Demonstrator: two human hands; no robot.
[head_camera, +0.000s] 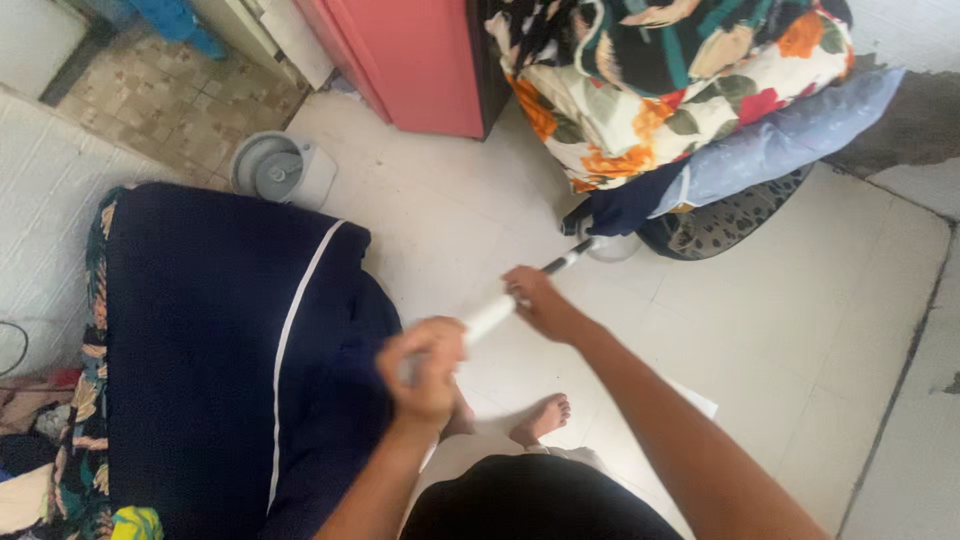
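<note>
Both my hands grip a long white-handled mop or broom stick (492, 316). My left hand (425, 368) is closed on the near end of the handle. Further along it, my right hand (540, 303) holds the middle. The stick's dark lower end (567, 259) reaches the white tiled floor (780, 330) beside a pile of cloth. My bare feet (540, 417) stand on the floor below my hands.
A dark navy bedding pile (220, 350) with a white stripe lies at the left. Floral and pale blue cloths (680, 90) are heaped at the top right over a spotted mat. A pink cabinet (420, 60) and a round grey fan base (275, 170) stand behind.
</note>
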